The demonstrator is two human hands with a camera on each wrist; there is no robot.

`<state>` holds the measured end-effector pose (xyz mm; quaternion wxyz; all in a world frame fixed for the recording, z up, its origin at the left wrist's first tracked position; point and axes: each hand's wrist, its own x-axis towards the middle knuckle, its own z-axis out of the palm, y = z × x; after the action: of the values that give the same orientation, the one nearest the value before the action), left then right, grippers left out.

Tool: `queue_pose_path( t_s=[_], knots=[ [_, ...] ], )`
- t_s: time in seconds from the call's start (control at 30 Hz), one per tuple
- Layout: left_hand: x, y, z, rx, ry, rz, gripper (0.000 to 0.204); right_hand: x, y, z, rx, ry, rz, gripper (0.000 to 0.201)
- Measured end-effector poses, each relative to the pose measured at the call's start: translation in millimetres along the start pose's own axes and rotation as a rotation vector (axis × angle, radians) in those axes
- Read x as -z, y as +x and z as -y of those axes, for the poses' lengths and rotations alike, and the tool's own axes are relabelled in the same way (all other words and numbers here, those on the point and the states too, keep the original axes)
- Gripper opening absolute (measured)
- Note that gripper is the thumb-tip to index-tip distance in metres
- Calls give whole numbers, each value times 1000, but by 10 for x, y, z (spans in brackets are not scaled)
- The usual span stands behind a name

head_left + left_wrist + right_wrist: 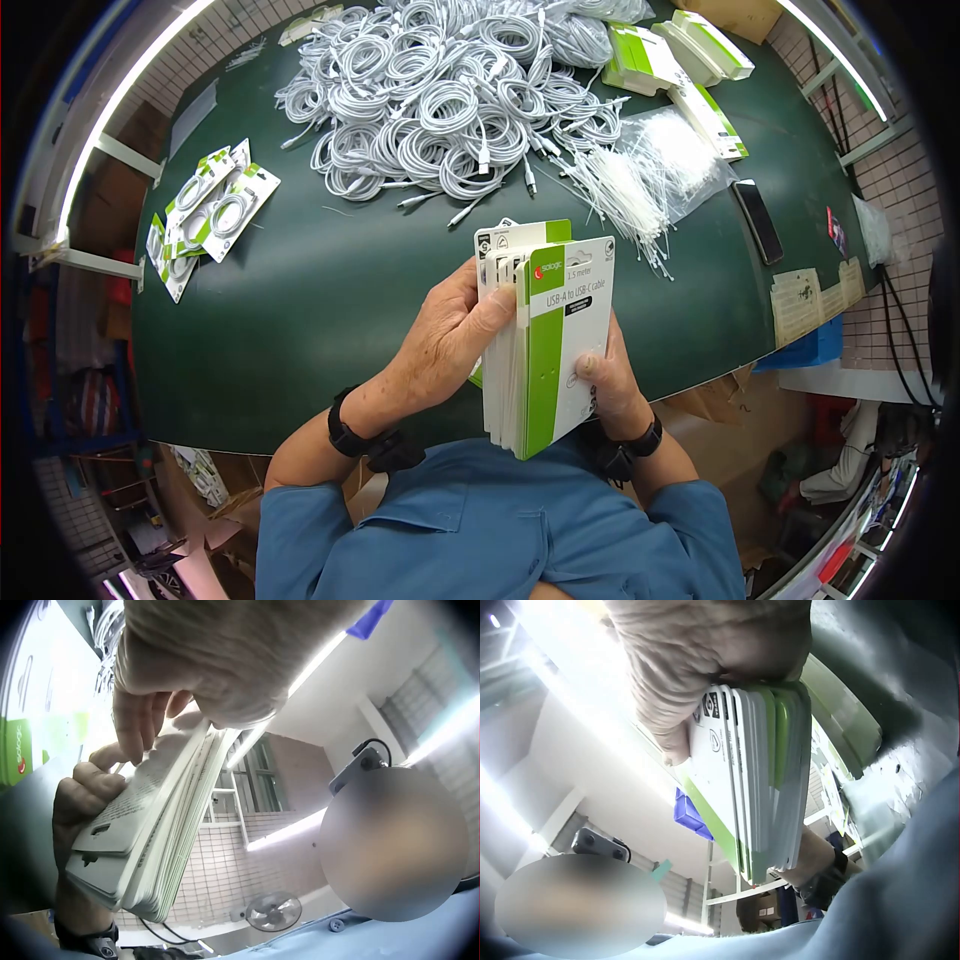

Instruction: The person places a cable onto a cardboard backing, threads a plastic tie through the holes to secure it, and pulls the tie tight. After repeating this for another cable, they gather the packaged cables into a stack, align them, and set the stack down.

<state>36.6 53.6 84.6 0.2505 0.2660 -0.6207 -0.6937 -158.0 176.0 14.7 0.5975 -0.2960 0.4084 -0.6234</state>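
Both hands hold a thick stack of white-and-green cable packaging cards upright above the table's near edge, the front card printed "USB-A to USB-C cable". My left hand grips the stack from the left, its thumb along the card edges near the top. On the other side, my right hand holds it with the thumb on the front card and the other fingers hidden behind. The card edges fan slightly apart in the left wrist view. In the right wrist view the stack shows green and white edges close together.
A large heap of coiled white cables covers the far middle. White cable ties spill beside a plastic bag. More card stacks lie at the back right, near a phone. Carded cables lie at left.
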Motion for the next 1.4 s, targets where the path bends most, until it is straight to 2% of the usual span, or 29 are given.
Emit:
queue_pose_path(
  t_s=[0.23,0.33,0.43,0.53,0.83,0.93,1.0,1.23,1.4],
  knots=[
    [23,-29,-13,40,-58,45,64,-71,-56,-30,68,-56,-35,113],
    [77,-59,-6,49,-65,86,64,76,-106,-116,56,-32,46,110],
    [61,-83,71,5,-161,57,63,107,-140,-160,99,-61,83,109],
    [147,-152,162,56,-131,80,65,95,-182,-194,130,-57,87,110],
    [129,-364,238,42,-97,-12,64,129,-297,-288,84,-55,115,117],
    [55,-370,167,-13,-88,-31,63,166,-322,-302,73,-59,138,120],
    [74,-392,44,4,-17,22,62,208,-341,-333,77,-82,148,121],
    [39,-383,159,-117,0,55,65,253,-346,-339,43,-115,155,121],
    [58,-421,159,-20,-44,118,70,270,-365,-310,-11,-188,174,118]
  ],
)
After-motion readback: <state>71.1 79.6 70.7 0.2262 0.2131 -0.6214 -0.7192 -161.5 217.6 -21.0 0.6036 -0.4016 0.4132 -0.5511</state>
